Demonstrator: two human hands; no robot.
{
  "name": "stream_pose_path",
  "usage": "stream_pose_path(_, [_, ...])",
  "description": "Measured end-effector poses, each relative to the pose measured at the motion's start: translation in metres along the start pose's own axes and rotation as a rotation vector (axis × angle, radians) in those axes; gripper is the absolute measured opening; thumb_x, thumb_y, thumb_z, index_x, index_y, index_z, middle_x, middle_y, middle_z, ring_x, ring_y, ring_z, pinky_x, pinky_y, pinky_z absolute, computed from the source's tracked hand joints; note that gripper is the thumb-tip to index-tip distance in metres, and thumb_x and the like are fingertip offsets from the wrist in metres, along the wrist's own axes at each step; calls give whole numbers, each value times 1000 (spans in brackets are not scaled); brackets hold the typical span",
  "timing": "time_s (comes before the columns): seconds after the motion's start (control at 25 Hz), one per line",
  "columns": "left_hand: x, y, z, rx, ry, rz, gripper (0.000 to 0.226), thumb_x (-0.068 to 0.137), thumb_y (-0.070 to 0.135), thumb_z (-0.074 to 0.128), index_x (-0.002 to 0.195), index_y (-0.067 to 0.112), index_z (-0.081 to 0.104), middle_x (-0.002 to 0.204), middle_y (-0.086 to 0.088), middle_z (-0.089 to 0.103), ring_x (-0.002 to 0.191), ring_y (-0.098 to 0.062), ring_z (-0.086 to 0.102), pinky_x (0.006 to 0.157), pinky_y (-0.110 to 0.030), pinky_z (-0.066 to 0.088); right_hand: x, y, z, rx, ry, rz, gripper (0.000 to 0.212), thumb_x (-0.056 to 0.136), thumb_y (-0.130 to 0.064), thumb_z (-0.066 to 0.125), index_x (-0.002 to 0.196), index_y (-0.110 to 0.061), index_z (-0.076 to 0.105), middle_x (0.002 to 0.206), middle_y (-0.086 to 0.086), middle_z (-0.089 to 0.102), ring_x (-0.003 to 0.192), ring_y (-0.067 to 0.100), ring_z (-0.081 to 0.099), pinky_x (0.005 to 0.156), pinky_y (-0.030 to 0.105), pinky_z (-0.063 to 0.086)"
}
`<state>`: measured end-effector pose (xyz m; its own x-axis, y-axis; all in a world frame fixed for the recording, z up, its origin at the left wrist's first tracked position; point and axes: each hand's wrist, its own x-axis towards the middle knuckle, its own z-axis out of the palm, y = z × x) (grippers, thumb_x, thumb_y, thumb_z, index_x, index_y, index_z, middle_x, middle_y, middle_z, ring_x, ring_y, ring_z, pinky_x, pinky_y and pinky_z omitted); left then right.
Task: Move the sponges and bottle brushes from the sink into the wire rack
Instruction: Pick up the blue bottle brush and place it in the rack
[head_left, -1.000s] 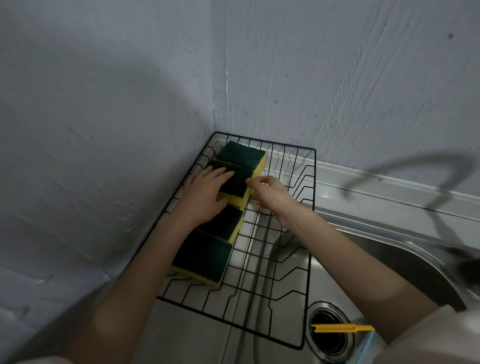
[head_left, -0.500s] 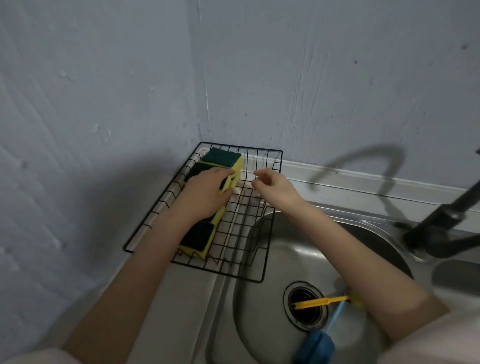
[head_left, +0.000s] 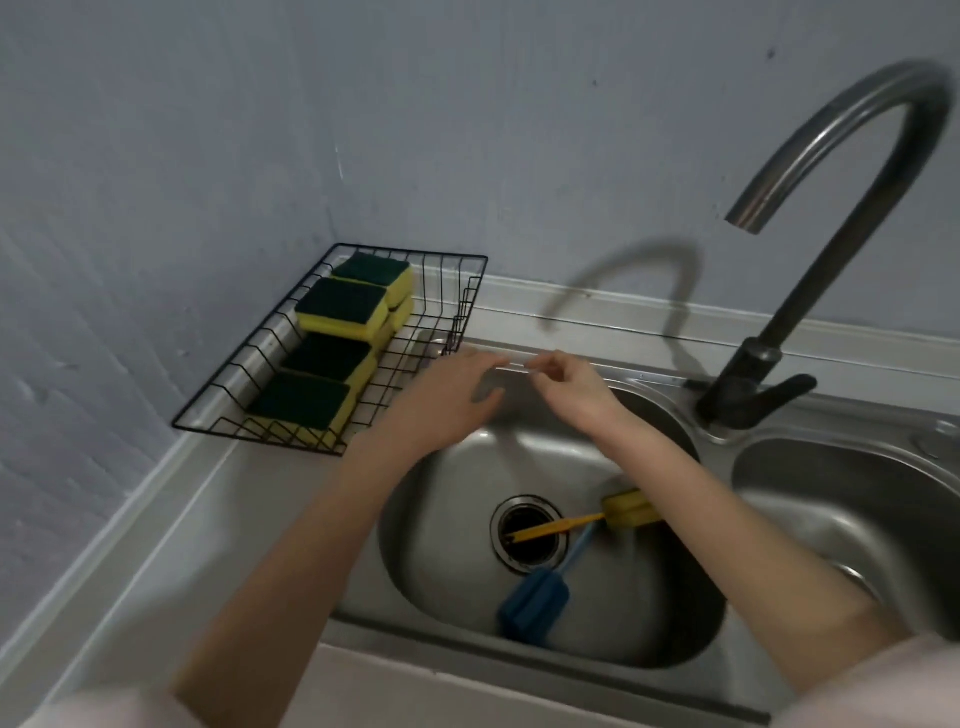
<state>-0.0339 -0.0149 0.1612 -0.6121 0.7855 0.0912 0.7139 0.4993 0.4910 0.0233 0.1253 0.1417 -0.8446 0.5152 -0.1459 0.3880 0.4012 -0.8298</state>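
Note:
A black wire rack (head_left: 467, 291) stands in the counter corner with several green-topped yellow sponges (head_left: 340, 306) lined up along its left side. In the left sink basin (head_left: 441, 545) lie two bottle brushes: a yellow one (head_left: 626, 509) with its handle across the drain, and a blue one (head_left: 535, 597) nearer me. My left hand (head_left: 447, 400) and my right hand (head_left: 569, 387) hover empty over the basin's far edge, just right of the rack, fingers loosely apart.
A tall curved dark faucet (head_left: 810, 270) rises at the right between the two basins. A second basin (head_left: 857, 509) lies at the far right. Painted walls close the corner behind and left of the rack. The steel drainboard (head_left: 208, 519) extends toward me.
Both hands have left the sponges in the rack and drawn back to the right, over the sink. My view has swung right and pulled back, bringing the faucet and both brushes into sight.

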Motion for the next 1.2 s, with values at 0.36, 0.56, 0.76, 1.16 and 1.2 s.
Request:
stream_pose_path(0.36, [-23,15,105,-219,-238,-317,43,91,19,49,132,14,42,138,-6,48,125,-19,45,102,-27,36,-12,111,-2,-75,-174,242,30,92,-18,50,117,-6,59,106,10,60,101,22,56,93,31,43])
stream_pose_path(0.56, [-25,8,155,-170,-408,-376,35,88,15,50,122,6,52,127,-16,57,114,-28,53,94,-32,41,-12,171,21,-142,-223,435,27,95,-20,44,111,-5,58,125,23,59,119,34,54,95,33,43])
stream_pose_path(0.76, [-21,-5,195,-168,-545,-439,43,89,19,49,131,8,43,135,-15,50,124,-29,48,102,-35,40,-12,207,46,10,-229,621,27,95,-22,43,84,-6,62,101,24,59,98,33,58,91,44,47])
stream_pose_path(1.16, [-18,-13,215,-131,-772,-481,49,86,19,55,131,8,39,135,-17,47,121,-31,47,100,-39,41,-10,215,66,531,-135,1008,10,94,-10,43,92,-2,48,80,12,56,63,17,53,85,35,49])
stream_pose_path(1.2, [-18,-12,211,-136,-758,-476,48,85,19,55,129,8,41,134,-17,49,120,-30,48,99,-39,42,-12,214,64,560,-129,1009,13,94,-10,42,86,-2,49,75,11,54,63,17,53,84,35,50])
